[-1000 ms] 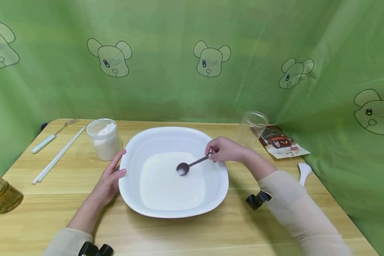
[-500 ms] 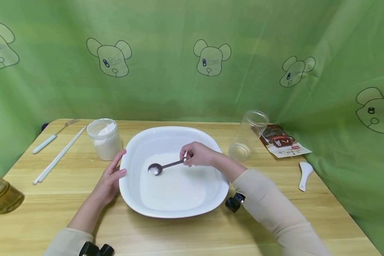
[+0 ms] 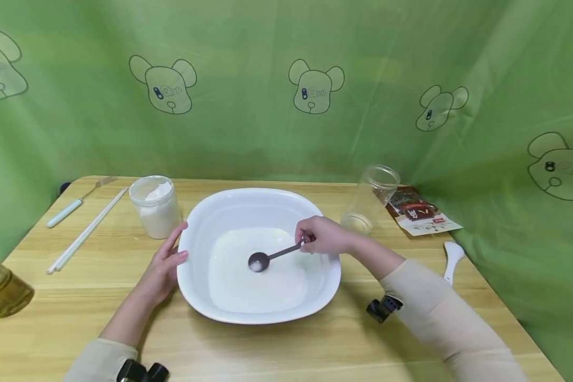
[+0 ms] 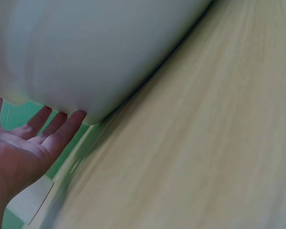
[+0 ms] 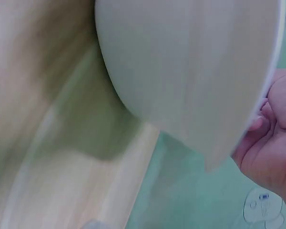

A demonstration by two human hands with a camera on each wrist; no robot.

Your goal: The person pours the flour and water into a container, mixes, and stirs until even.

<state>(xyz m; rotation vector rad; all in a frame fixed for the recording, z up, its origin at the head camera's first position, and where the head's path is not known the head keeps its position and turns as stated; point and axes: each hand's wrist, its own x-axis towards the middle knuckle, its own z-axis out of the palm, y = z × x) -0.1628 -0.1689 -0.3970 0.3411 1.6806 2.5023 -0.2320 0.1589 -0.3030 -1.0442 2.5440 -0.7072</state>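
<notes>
A white basin (image 3: 258, 314) with pale, milky-looking contents (image 3: 258, 289) stands in the middle of the wooden table. Over the basin, my right hand (image 3: 322, 235) pinches the end of a dark long-handled measuring spoon (image 3: 259, 261), its bowl pointing left at the contents. Part of that hand hides behind the basin wall in the right wrist view. My left hand (image 3: 161, 268) steadies the basin's left side. Seen from the left wrist, its fairly straight fingers (image 4: 62, 136) touch the outer wall beneath the rim.
Left of the basin are a jar of white powder (image 3: 156, 212), white chopsticks (image 3: 88, 231), a brush-like tool with a pale handle (image 3: 66, 212) and a jar of amber liquid (image 3: 5, 292). To the right are a clear cup (image 3: 370, 199), a brown packet (image 3: 422, 213) and a white spoon (image 3: 452, 260).
The right hand has swept the measuring spoon left across the basin, then partway back to the right and slightly nearer. My left hand keeps its place on the basin.
</notes>
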